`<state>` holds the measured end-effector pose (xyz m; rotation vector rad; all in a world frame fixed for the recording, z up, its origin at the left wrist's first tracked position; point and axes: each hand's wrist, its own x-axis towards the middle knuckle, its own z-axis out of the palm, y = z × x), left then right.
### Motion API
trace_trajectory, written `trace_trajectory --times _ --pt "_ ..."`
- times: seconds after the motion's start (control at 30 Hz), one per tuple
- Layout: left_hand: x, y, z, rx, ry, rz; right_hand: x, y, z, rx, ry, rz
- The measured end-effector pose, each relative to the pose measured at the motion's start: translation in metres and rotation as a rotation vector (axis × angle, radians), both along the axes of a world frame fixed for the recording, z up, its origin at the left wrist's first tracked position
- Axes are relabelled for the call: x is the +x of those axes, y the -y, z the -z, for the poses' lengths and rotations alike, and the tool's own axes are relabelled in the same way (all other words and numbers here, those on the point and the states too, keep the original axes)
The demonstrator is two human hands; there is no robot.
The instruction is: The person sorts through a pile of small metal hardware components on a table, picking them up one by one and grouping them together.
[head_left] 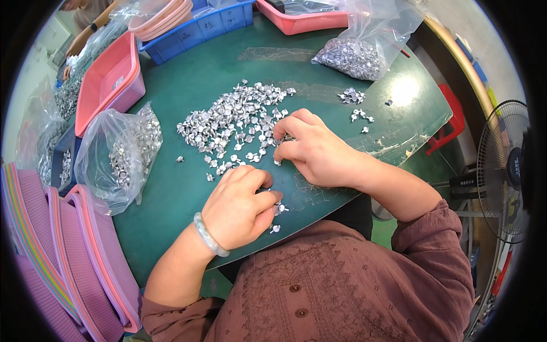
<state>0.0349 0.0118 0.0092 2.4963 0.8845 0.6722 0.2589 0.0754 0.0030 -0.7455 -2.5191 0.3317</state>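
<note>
"Seeing the small, silver, round-headed metal pieces (pixel 225 117)?"
"Heaped toward the green surface's (pixel 171 191) far edge from my left grip (pixel 236 196); my right grip (pixel 313 147) is nearer, beside them. Both curl; whether they hold any, I can't tell."

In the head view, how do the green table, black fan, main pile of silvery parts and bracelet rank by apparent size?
1. Green table
2. Black fan and main pile of silvery parts: too alike in area to rank
3. Bracelet, clearly smallest
</note>
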Motion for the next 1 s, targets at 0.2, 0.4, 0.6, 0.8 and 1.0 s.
trace_trajectory --times 0.2,0.4,0.6,0.8,1.0 --pt "-0.001 0.0 -0.001 -0.014 -0.017 -0.038 -0.002 -0.001 0.002 -0.013 -0.037 0.026" --pt "-0.001 -0.001 -0.001 -0.019 -0.027 -0.045 -0.005 0.005 0.002 -0.015 0.032 0.046" --pt "-0.002 -0.003 0.003 0.017 0.023 -0.053 -0.004 0.009 0.003 -0.022 0.026 -0.042" --pt "-0.004 -0.004 0.001 0.03 0.021 -0.078 -0.001 0.011 0.0 -0.073 -0.026 -0.041" --pt "-0.004 -0.003 0.001 0.023 -0.011 -0.111 -0.005 0.01 0.001 -0.065 0.024 -0.077"
